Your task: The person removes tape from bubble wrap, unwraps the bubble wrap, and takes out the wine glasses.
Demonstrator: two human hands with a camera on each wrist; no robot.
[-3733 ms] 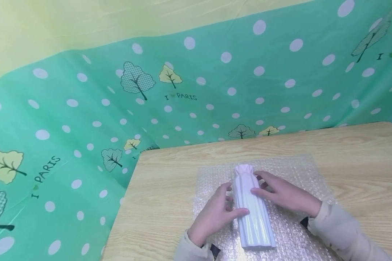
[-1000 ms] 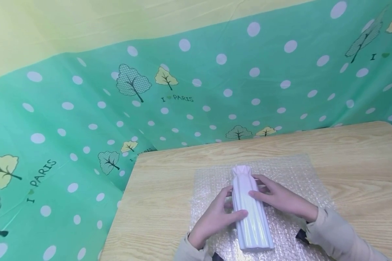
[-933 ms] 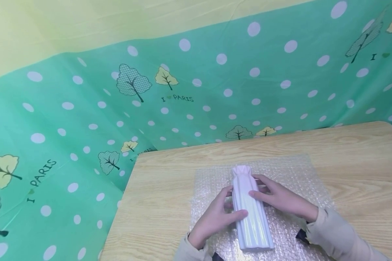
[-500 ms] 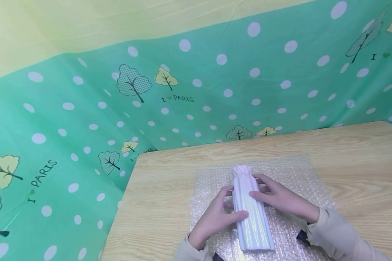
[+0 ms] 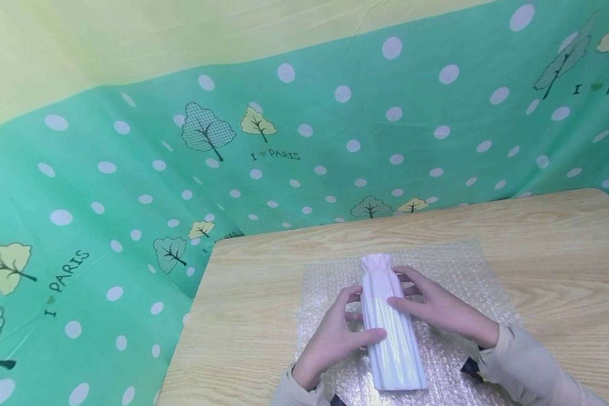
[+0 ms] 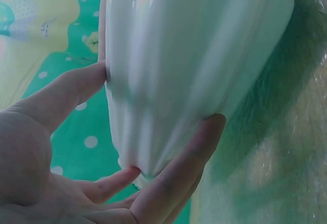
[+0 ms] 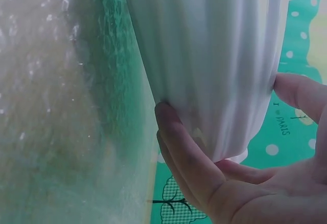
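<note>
A glossy white fluted vase (image 5: 395, 344) lies on its side, its pinkish gathered neck pointing away from me, over a sheet of bubble wrap (image 5: 451, 265). My left hand (image 5: 333, 334) grips its left side, thumb on top and fingers along the lower flank. From the right, my right hand (image 5: 438, 307) holds it nearer the neck in the same way. Both wrist views show fingers and thumb round the tapering vase (image 6: 163, 55), with a shadowed gap beside the wrap. Whether the base touches the wrap, I cannot tell.
The bubble wrap is spread flat on a light wooden table (image 5: 248, 293). A green curtain (image 5: 309, 101) with white dots and printed trees hangs behind and to the left of the table. Black straps (image 5: 471, 369) show at the sleeves.
Since the earliest frame, my left fingers have come in against the vase's side. Over the last half second the neck has shifted slightly upward in view, and the right fingers have moved a little with it.
</note>
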